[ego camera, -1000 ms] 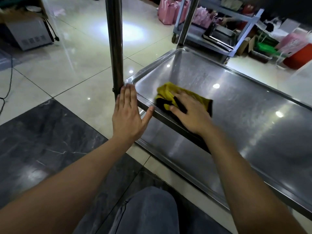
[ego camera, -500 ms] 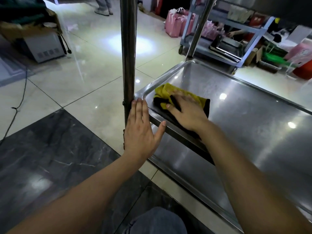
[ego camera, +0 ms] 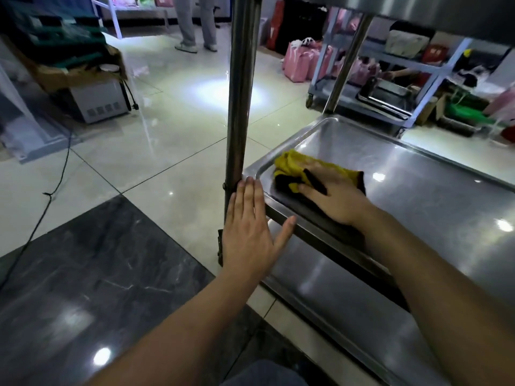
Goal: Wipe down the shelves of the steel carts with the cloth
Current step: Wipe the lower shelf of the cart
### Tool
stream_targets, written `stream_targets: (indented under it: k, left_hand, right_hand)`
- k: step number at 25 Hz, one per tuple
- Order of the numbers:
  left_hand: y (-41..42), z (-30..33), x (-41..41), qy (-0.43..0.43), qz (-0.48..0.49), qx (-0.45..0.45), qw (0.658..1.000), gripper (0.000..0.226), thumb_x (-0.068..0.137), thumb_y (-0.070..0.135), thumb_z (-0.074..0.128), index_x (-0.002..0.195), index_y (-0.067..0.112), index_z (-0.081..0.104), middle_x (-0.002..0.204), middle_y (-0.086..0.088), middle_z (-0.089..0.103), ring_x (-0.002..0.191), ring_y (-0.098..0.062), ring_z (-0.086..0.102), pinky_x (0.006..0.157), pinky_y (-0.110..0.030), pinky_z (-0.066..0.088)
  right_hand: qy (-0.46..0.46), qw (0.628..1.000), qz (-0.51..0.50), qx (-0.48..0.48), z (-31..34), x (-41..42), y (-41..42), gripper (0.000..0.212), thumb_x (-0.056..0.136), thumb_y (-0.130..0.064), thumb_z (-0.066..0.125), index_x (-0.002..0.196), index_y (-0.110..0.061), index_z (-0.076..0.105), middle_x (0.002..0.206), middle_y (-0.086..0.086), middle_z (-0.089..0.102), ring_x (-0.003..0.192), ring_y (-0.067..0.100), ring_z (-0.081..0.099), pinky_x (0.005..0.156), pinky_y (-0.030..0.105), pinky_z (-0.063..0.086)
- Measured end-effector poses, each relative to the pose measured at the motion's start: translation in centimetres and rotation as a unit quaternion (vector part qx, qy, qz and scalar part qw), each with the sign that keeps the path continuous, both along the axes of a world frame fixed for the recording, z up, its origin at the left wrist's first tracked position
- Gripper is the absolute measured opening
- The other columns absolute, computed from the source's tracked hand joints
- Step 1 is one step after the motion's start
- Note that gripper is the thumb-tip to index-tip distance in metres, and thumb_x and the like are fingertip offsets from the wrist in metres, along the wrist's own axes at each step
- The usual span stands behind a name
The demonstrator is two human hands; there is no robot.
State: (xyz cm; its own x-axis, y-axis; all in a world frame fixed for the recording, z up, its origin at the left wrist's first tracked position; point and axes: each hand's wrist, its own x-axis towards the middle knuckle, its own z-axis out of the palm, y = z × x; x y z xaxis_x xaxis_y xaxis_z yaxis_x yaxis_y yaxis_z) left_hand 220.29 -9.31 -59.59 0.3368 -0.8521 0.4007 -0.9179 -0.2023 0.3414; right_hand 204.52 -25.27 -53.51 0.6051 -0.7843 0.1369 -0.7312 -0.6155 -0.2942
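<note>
A yellow and black cloth (ego camera: 292, 165) lies bunched in the near left corner of the cart's middle steel shelf (ego camera: 418, 190). My right hand (ego camera: 334, 196) presses flat on the cloth, fingers spread over it. My left hand (ego camera: 250, 227) is open with fingers straight, its fingertips against the shelf's corner beside the upright steel post (ego camera: 239, 93), its thumb at the shelf's front rim. Below sits the lower shelf (ego camera: 334, 296), partly hidden by my right forearm.
Another steel cart (ego camera: 390, 98) with a tray and pink bags (ego camera: 303, 62) stands at the back right. A person's legs (ego camera: 195, 23) are at the far back. A grey box (ego camera: 97, 101) and a cable (ego camera: 55, 188) lie to the left on the tiled floor.
The view has tilted up, so the cart sits lower in frame. My right hand has slid the cloth a little further into the shelf's left corner. My left hand stays at the post.
</note>
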Motion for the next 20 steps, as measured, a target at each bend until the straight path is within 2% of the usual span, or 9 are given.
stream_targets:
  k: [2, 4, 7, 8, 10, 12, 14, 17, 20]
  left_hand:
    - [0.1, 0.3, 0.2, 0.008, -0.007, 0.023, 1.0, 0.096, 0.096, 0.079, 0.011, 0.161, 0.011, -0.005, 0.17, -0.006, -0.008, 0.156, -0.016, -0.014, 0.126, -0.035, -0.003]
    - [0.2, 0.6, -0.3, 0.021, -0.008, 0.033, 0.999, 0.095, 0.095, 0.079, 0.01, 0.161, 0.012, -0.01, 0.17, -0.004, -0.014, 0.155, -0.015, -0.018, 0.124, -0.033, -0.007]
    - [0.3, 0.9, -1.0, 0.025, -0.006, 0.044, 0.999, 0.094, 0.096, 0.076, 0.008, 0.16, 0.009, -0.011, 0.169, -0.007, -0.014, 0.155, -0.018, -0.017, 0.124, -0.032, -0.007]
    - [0.2, 1.1, -1.2, 0.023, 0.0, 0.049, 0.999, 0.094, 0.096, 0.075, 0.007, 0.16, 0.007, -0.011, 0.169, -0.009, -0.013, 0.156, -0.02, -0.015, 0.124, -0.032, -0.007]
    - [-0.2, 1.7, -1.1, 0.021, 0.006, 0.065, 0.998, 0.094, 0.096, 0.072, 0.006, 0.16, 0.004, -0.007, 0.17, -0.013, -0.009, 0.157, -0.024, -0.01, 0.126, -0.034, -0.004]
    - [0.0, 2.1, -1.0, 0.011, 0.016, 0.073, 0.997, 0.093, 0.098, 0.07, 0.007, 0.16, 0.003, -0.003, 0.17, -0.014, -0.004, 0.157, -0.025, -0.005, 0.128, -0.037, 0.001]
    - [0.3, 2.2, -1.1, -0.003, 0.011, 0.068, 0.998, 0.091, 0.099, 0.069, 0.011, 0.161, 0.004, 0.0, 0.17, -0.014, -0.001, 0.158, -0.025, -0.002, 0.129, -0.039, 0.003]
    - [0.6, 2.6, -0.6, -0.015, 0.016, 0.081, 0.996, 0.09, 0.098, 0.07, 0.01, 0.161, 0.005, 0.001, 0.17, -0.016, 0.0, 0.157, -0.028, 0.0, 0.128, -0.041, 0.004]
    - [1.2, 3.5, -3.2, -0.002, 0.043, 0.097, 0.994, 0.085, 0.1, 0.06, 0.008, 0.16, 0.0, 0.005, 0.168, -0.022, 0.005, 0.157, -0.033, 0.005, 0.128, -0.047, 0.007]
  right_hand:
    - [0.017, 0.983, -0.18, -0.028, 0.2, -4.3, -1.1, 0.062, 0.099, -0.062, 0.037, 0.154, -0.033, 0.035, 0.161, 0.001, 0.037, 0.147, 0.026, 0.035, 0.123, 0.047, 0.025]
    - [0.012, 0.943, -0.331, -0.016, 0.6, -8.9, -1.7, 0.063, 0.101, -0.058, 0.034, 0.156, -0.028, 0.032, 0.162, 0.006, 0.034, 0.149, 0.028, 0.032, 0.124, 0.047, 0.021]
    - [0.015, 0.911, -0.413, 0.004, 0.7, -9.1, -0.7, 0.066, 0.102, -0.054, 0.034, 0.158, -0.02, 0.028, 0.164, 0.012, 0.028, 0.152, 0.03, 0.025, 0.126, 0.045, 0.015]
    - [0.016, 0.916, -0.401, -0.006, 1.1, -7.3, 0.0, 0.064, 0.101, -0.054, 0.035, 0.156, -0.02, 0.035, 0.161, 0.013, 0.035, 0.148, 0.031, 0.031, 0.124, 0.044, 0.02]
    - [0.017, 0.954, -0.298, -0.025, 1.6, -3.2, 2.1, 0.057, 0.099, -0.055, 0.04, 0.147, -0.023, 0.047, 0.151, 0.011, 0.049, 0.138, 0.031, 0.044, 0.118, 0.043, 0.031]
    - [0.029, 0.985, -0.167, -0.019, 0.9, -0.4, 5.5, 0.057, 0.1, -0.055, 0.042, 0.149, -0.025, 0.045, 0.155, 0.008, 0.044, 0.142, 0.029, 0.04, 0.121, 0.041, 0.027]
    - [0.007, 0.994, -0.109, 0.007, 1.0, -1.2, 8.3, 0.059, 0.101, -0.055, 0.042, 0.154, -0.03, 0.037, 0.163, 0.002, 0.033, 0.15, 0.022, 0.028, 0.125, 0.04, 0.016]
    - [-0.013, 0.991, -0.131, 0.02, 0.5, -6.8, 11.6, 0.06, 0.102, -0.055, 0.041, 0.157, -0.033, 0.031, 0.167, -0.003, 0.024, 0.154, 0.016, 0.02, 0.127, 0.036, 0.008]
    - [0.001, 0.967, -0.254, 0.019, -0.1, -12.7, 14.3, 0.064, 0.102, -0.059, 0.035, 0.159, -0.034, 0.024, 0.169, -0.002, 0.019, 0.155, 0.019, 0.017, 0.127, 0.038, 0.006]
